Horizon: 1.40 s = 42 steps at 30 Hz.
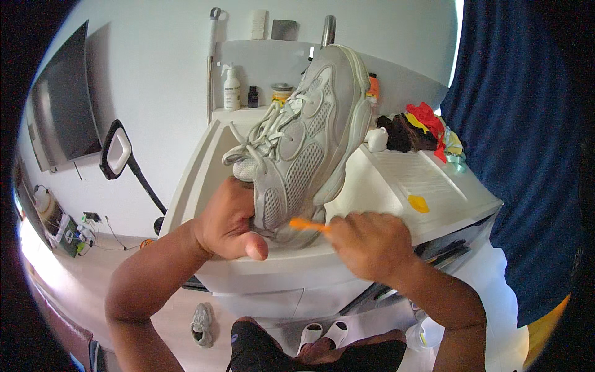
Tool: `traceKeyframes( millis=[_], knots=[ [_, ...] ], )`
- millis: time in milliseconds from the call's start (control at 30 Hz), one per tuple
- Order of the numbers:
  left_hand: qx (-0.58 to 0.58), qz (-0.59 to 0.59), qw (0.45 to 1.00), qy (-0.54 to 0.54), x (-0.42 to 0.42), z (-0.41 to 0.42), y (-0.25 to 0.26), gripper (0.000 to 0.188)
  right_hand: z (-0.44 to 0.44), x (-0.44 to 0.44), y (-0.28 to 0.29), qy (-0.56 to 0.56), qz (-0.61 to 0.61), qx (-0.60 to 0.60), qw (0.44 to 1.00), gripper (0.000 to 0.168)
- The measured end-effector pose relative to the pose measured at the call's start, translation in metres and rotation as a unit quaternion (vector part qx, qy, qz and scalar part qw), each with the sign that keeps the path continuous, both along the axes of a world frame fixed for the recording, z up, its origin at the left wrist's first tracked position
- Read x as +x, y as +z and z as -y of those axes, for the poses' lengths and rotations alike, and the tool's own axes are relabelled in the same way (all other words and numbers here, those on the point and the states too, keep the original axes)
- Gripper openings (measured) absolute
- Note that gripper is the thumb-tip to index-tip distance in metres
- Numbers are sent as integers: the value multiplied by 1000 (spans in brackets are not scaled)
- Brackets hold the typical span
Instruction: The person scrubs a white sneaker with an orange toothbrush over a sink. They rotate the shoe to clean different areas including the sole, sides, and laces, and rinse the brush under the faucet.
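A pale grey-white chunky sneaker (304, 160) with mesh panels and loose laces is held over a white laundry sink (372, 186), toe up and heel down. My left hand (228, 223) grips it at the collar, fingers hidden inside the shoe opening and thumb outside. In my right hand (372, 244) is a slim orange brush (307, 225), probably a toothbrush. Its end lies at the sneaker's heel, close above the sole; the bristles cannot be made out.
A ribbed washboard (418, 174) at the right bears a yellow piece (418, 203) and a heap of cloths (425, 128). A white spray bottle (232, 90) and a small dark bottle (253, 97) stand on the back ledge. Another sneaker (201, 325) rests on the floor, left of my legs.
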<state>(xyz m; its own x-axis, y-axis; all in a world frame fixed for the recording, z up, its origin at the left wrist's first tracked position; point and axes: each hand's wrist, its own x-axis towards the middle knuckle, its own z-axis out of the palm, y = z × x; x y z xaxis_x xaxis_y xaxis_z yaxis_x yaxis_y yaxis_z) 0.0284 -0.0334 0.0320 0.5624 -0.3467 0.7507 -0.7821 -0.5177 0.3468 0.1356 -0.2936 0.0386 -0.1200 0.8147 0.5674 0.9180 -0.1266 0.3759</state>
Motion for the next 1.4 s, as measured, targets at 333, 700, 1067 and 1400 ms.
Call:
traceKeyframes(
  millis=[333,700,1067,1400],
  knots=[
    [-52,-26,997,45,-5,10,-9,32,-6,-5,30,-7,22,71,997,25],
    [71,94,990,77,-8,11,0,14,-2,-36,60,-26,90,-50,994,24],
    [57,34,993,97,-7,9,-1,23,-3,-14,35,-56,70,25,996,20],
    [-110,-77,990,31,1,11,-8,29,16,-17,-15,-116,-70,-55,989,17]
  ],
)
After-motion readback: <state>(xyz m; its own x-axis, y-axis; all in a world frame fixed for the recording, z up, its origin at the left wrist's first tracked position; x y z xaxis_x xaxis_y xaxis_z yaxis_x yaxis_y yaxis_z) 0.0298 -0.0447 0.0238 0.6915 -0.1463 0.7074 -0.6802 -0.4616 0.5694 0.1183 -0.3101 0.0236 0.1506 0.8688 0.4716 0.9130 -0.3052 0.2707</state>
